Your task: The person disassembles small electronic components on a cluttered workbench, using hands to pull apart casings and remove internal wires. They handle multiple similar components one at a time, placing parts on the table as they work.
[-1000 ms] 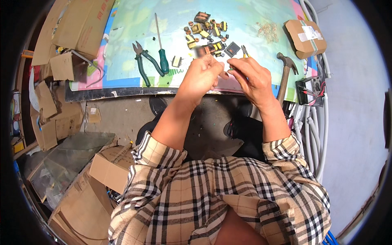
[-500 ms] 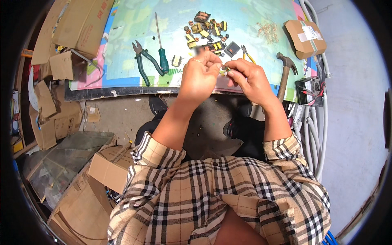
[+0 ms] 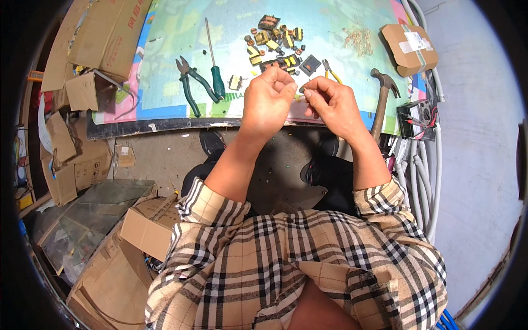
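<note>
Above the near edge of the table my left hand (image 3: 267,107) is closed in a pinch. Whatever lies between its fingertips is too small to make out. Close beside it, my right hand (image 3: 336,108) pinches a small dark part (image 3: 302,89) between thumb and forefinger; its kind cannot be told. The fingertips of both hands almost meet. Just beyond them is a pile of small yellow-and-black transformers and coils (image 3: 261,38). One separate transformer (image 3: 236,82) sits left of my left hand. A flat dark square part (image 3: 310,65) and yellow-handled cutters (image 3: 330,70) lie beyond my right hand.
Green-handled pliers (image 3: 190,91) and a green screwdriver (image 3: 218,82) lie at left. To the right are a hammer (image 3: 380,104), a multimeter (image 3: 413,118), a small cardboard box (image 3: 410,49) and copper-coloured scraps (image 3: 358,42). Large cartons (image 3: 110,36) stand at far left.
The fingertips of my two hands have drawn slightly apart, and the small part now shows at my right fingertips. The tools and the pile lie as before.
</note>
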`<state>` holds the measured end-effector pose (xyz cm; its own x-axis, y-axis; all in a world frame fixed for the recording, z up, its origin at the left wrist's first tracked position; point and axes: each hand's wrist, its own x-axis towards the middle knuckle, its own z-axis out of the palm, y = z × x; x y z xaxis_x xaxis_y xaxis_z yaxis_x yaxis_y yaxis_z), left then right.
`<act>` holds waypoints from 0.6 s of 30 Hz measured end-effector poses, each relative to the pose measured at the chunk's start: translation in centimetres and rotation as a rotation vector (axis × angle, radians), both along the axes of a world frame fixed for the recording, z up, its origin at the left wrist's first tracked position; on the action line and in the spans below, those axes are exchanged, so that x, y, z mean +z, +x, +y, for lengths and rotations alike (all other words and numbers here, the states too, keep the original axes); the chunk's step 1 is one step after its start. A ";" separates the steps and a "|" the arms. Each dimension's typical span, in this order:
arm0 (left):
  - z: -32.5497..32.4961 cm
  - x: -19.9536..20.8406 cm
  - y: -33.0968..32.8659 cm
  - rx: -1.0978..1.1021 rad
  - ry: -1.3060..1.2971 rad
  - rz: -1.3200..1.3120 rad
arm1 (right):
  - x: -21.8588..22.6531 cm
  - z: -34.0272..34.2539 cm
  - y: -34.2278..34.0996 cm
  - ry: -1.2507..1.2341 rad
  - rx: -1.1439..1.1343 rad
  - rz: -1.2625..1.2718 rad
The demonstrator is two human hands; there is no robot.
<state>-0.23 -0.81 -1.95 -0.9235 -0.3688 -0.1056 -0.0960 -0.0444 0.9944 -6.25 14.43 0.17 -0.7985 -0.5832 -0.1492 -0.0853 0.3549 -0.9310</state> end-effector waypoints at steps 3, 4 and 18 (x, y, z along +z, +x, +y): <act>0.1 0.3 0.0 0.050 -0.001 0.011 | 0.4 -0.1 0.0 -0.021 0.031 0.018; 0.1 0.6 0.1 0.070 0.003 0.008 | 0.4 0.0 0.0 -0.041 0.037 0.018; -0.1 2.1 0.8 0.038 -0.141 0.012 | -0.7 1.0 -1.6 -0.334 0.039 -0.579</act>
